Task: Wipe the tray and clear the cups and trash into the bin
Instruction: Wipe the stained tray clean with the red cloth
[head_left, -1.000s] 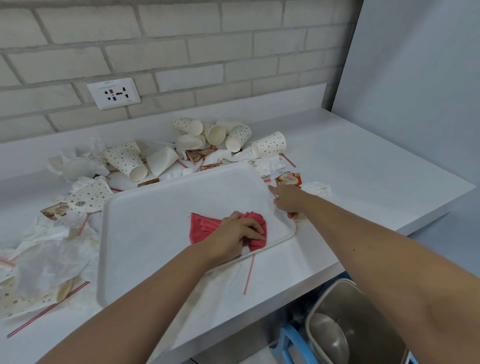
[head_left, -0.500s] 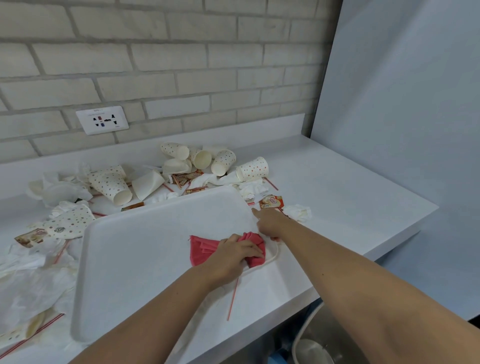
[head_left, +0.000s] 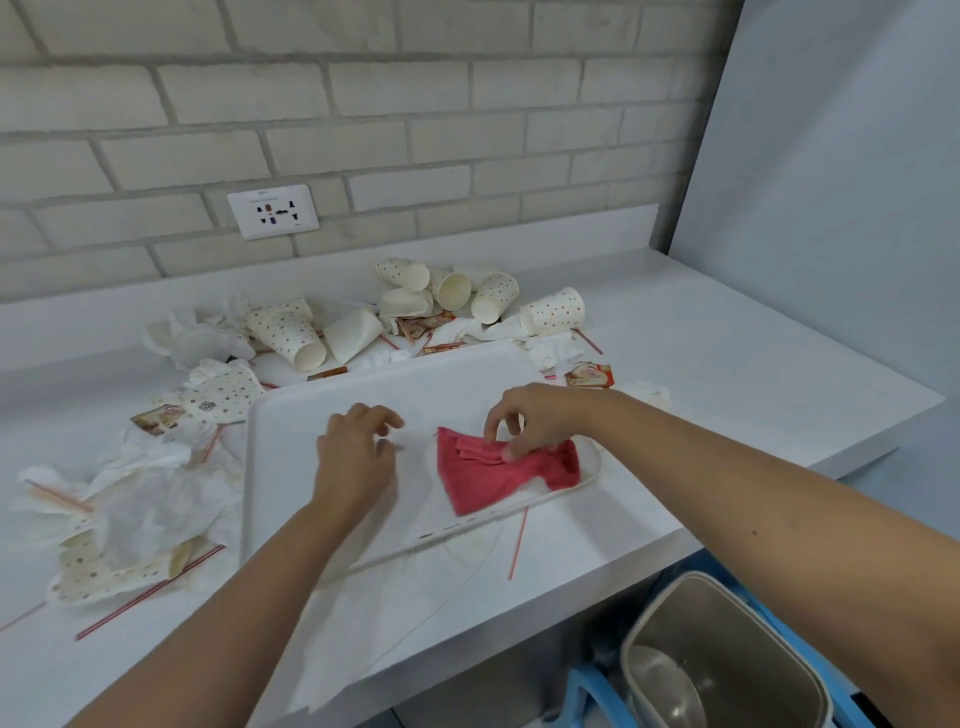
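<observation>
1. Tray (head_left: 322, 415): white, lying flat on the bench (head_left: 727, 374), with litter behind it and to its left.
2. Red cloth (head_left: 498, 478): crumpled, in the tray's near right corner, directly under the right hand.
3. Right hand (head_left: 540, 421): fingers curled, tips pinching a folded edge of the cloth. The forearm reaches in from the lower right.
4. Left hand (head_left: 358, 452): over the tray's middle, just left of the cloth and apart from it. The fingers are loosely curled and hold nothing, and the hand is blurred.
5. Paper cups (head_left: 553, 312): dotted, tipped on their sides, strewn beyond the tray's far rim.
6. Napkins (head_left: 145, 499): a crumpled heap left of the tray.
7. Straw (head_left: 518, 543): red, on the bench just in front of the tray's near rim.
8. Bin (head_left: 727, 649): open-topped, below the bench's front edge, lower right.
</observation>
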